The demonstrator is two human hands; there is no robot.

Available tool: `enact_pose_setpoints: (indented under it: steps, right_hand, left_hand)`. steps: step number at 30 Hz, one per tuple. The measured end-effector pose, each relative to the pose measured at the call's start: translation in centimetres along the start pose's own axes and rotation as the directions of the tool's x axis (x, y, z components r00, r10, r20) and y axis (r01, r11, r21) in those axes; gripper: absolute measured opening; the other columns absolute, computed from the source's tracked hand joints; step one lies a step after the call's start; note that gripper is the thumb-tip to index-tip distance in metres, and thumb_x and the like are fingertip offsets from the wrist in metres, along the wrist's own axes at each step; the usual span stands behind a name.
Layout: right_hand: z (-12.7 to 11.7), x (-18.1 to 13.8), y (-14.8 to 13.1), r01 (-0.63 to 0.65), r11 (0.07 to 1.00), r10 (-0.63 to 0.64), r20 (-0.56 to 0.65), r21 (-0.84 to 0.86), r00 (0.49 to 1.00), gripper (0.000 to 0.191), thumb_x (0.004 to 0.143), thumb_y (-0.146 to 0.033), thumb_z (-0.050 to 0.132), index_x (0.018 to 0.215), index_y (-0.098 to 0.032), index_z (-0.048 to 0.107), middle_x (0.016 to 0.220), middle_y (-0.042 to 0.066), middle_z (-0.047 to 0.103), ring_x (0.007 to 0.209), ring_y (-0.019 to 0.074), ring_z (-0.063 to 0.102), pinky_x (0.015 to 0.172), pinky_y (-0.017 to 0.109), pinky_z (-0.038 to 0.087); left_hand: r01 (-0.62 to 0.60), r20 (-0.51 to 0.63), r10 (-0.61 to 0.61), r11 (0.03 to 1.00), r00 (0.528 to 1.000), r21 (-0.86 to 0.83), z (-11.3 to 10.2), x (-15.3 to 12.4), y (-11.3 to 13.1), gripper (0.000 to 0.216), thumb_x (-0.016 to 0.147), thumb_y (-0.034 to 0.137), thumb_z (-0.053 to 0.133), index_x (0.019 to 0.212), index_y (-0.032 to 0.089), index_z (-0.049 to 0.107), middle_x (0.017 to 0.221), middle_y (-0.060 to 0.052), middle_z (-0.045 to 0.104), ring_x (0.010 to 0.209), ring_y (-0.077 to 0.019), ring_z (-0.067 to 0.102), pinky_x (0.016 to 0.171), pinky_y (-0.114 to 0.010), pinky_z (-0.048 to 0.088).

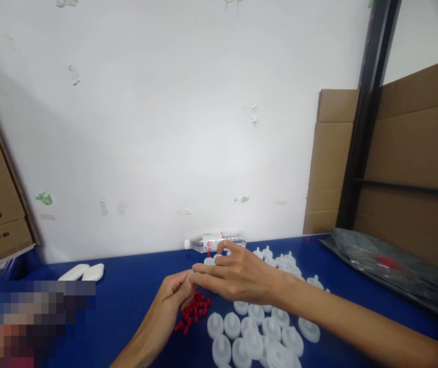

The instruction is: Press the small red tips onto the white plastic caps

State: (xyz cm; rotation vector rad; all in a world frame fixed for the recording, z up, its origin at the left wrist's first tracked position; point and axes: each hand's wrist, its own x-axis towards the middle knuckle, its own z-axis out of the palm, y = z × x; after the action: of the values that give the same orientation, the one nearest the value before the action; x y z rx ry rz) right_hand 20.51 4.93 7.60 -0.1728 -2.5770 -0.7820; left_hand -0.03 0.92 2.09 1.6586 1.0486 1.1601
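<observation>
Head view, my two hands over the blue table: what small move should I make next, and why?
Perhaps ease your right hand slightly off your left hand: their fingers come together, hiding whatever may be between them. The red pieces lie close by.

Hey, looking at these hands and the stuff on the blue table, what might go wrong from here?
The small red pieces lie loose near the left hand, so a brush might scatter them. The right forearm crosses the translucent caps in this view; lowering it could knock some over. The bottle lies on its side and might roll if bumped.
</observation>
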Motion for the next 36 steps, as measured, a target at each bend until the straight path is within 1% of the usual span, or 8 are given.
enact_pose_setpoints:
  steps: [4, 7, 10, 13, 16, 19, 24, 36]
  right_hand:
    - [-0.2, -1.1, 2.0, -0.070, 0.997, 0.070, -0.021, 0.010, 0.997, 0.040, 0.103, -0.003, 0.040, 0.134, -0.021, 0.057, 0.132, 0.006, 0.070, 0.085, 0.0157, 0.070, 0.097, 0.039, 0.043]
    - [0.0, -3.0, 5.5, -0.254, 0.967, 0.254, -0.047, 0.008, 0.966, 0.040, 0.104, -0.004, 0.040, 0.137, -0.022, 0.054, 0.133, 0.009, 0.070, 0.088, 0.0189, 0.071, 0.096, 0.044, 0.040]
    - [0.5, -4.8, 8.4, -0.434, 0.901, 0.435, -0.070, 0.027, 0.898, 0.023, 0.106, -0.016, 0.048, 0.125, -0.019, 0.060, 0.126, 0.012, 0.072, 0.091, 0.0226, 0.072, 0.092, 0.043, 0.040]
    - [1.3, -5.6, 9.4, -0.510, 0.858, 0.513, -0.035, 0.064, 0.858, 0.015, 0.103, -0.019, 0.054, 0.114, -0.019, 0.064, 0.098, 0.006, 0.078, 0.076, 0.0190, 0.070, 0.092, 0.041, 0.040]
    - [2.0, -5.5, 8.8, -0.519, 0.849, 0.520, 0.020, 0.097, 0.854, 0.009, 0.102, -0.023, 0.058, 0.106, -0.020, 0.065, 0.080, 0.001, 0.075, 0.069, 0.0183, 0.067, 0.094, 0.040, 0.041]
    - [2.5, -5.1, 7.9, -0.506, 0.854, 0.502, 0.062, 0.123, 0.863, 0.010, 0.104, -0.028, 0.059, 0.106, -0.020, 0.064, 0.082, 0.001, 0.074, 0.071, 0.0186, 0.066, 0.094, 0.040, 0.043]
    - [3.5, -4.8, 6.9, -0.470, 0.871, 0.455, 0.123, 0.143, 0.882, 0.013, 0.104, -0.028, 0.057, 0.110, -0.021, 0.066, 0.110, 0.009, 0.071, 0.086, 0.0208, 0.068, 0.088, 0.039, 0.046]
    - [4.8, -4.8, 6.4, -0.408, 0.890, 0.333, 0.323, 0.202, 0.886, 0.015, 0.101, -0.029, 0.064, 0.101, -0.015, 0.069, 0.095, 0.002, 0.071, 0.086, 0.0176, 0.070, 0.089, 0.042, 0.056]
  left_hand:
    - [0.030, -0.011, -0.031, 0.998, 0.999, -0.061, -0.2, -0.5, 0.4, 0.055, 0.096, 0.064, 0.049, 0.064, 0.022, 0.035, 0.058, 0.006, 0.028, 0.057, -0.0123, 0.020, 0.055, -0.028, 0.021]
    - [0.056, -0.035, -0.058, 0.997, 0.998, -0.045, -0.2, -1.0, 0.8, 0.056, 0.097, 0.065, 0.046, 0.065, 0.023, 0.027, 0.061, 0.006, 0.022, 0.059, -0.0126, 0.017, 0.055, -0.028, 0.022]
    - [0.033, -0.131, -0.015, 0.990, 0.991, 0.139, -0.3, -1.2, 0.9, 0.056, 0.097, 0.068, 0.042, 0.068, 0.024, 0.025, 0.066, 0.006, 0.022, 0.061, -0.0134, 0.021, 0.056, -0.028, 0.024]
    - [0.026, -0.183, 0.058, 0.905, 0.981, 0.425, -0.6, -0.9, 0.4, 0.052, 0.100, 0.065, 0.035, 0.069, 0.023, 0.030, 0.068, 0.004, 0.033, 0.065, -0.0156, 0.033, 0.061, -0.028, 0.030]
    - [0.050, -0.199, 0.102, 0.765, 0.975, 0.642, -1.0, -0.7, -0.4, 0.046, 0.103, 0.057, 0.034, 0.073, 0.023, 0.042, 0.070, 0.002, 0.046, 0.070, -0.0194, 0.044, 0.068, -0.031, 0.036]
    - [0.034, -0.180, 0.146, 0.681, 0.973, 0.732, -1.4, -0.5, -1.0, 0.037, 0.104, 0.048, 0.035, 0.085, 0.024, 0.057, 0.082, -0.002, 0.058, 0.083, -0.0235, 0.053, 0.078, -0.037, 0.043]
    - [-0.010, -0.129, 0.168, 0.647, 0.977, 0.763, -1.8, -0.2, -1.7, 0.035, 0.102, 0.039, 0.039, 0.104, 0.024, 0.071, 0.104, -0.007, 0.066, 0.102, -0.0271, 0.059, 0.093, -0.044, 0.048]
    - [0.002, -0.098, 0.130, 0.592, 0.987, 0.806, -1.7, -0.1, -1.9, 0.028, 0.100, 0.028, 0.044, 0.111, 0.022, 0.069, 0.103, -0.007, 0.070, 0.103, -0.0278, 0.059, 0.096, -0.047, 0.047]
